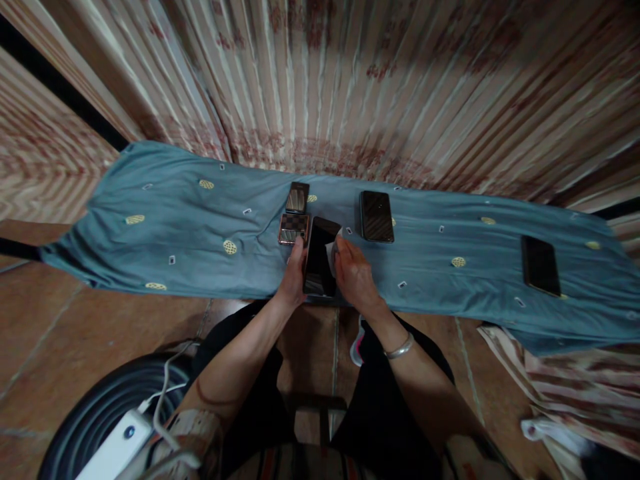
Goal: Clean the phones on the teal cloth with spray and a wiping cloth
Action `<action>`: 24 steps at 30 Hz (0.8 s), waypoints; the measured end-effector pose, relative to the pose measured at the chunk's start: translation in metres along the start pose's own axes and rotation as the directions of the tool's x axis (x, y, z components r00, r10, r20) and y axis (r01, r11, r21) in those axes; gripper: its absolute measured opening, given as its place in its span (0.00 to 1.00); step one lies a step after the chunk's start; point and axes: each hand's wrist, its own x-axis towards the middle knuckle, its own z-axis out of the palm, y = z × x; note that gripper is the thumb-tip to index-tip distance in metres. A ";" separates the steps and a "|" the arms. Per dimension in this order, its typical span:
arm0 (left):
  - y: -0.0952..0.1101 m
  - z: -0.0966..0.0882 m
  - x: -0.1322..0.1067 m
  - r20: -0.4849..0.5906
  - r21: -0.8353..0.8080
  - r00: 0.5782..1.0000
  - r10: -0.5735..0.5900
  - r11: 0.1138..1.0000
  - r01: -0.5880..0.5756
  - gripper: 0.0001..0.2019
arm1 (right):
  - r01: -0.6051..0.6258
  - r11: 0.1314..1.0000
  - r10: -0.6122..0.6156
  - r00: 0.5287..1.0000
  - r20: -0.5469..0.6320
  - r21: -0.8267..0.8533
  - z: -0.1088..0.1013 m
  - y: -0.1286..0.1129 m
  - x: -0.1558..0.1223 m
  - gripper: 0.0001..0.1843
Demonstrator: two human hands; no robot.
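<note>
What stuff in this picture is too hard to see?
Head view: small white wipe, mostly hidden under the right hand.
Head view: black glossy phone, left edge covered by the left hand.
Head view: white plastic box with cable, cut off by the bottom edge.

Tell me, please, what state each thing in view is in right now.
Held phone, screen dark, face up, gripped at its edge by the left hand.
White wipe, crumpled, pressed on that screen under the right hand.
Rear small phone, flat on the blue cloth.
Front small phone, flat, reflective face up.
Middle phone, screen dark, lying flat.
Far-right phone, screen dark, lying flat.
Blue cloth, spread out, wrinkled.
</note>
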 end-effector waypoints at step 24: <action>0.018 0.002 -0.002 -0.098 -0.012 0.991 0.096 0.995 -0.097 0.32 | 0.086 0.996 -0.084 0.988 0.126 -0.009 -0.008 -0.030 -0.018 0.25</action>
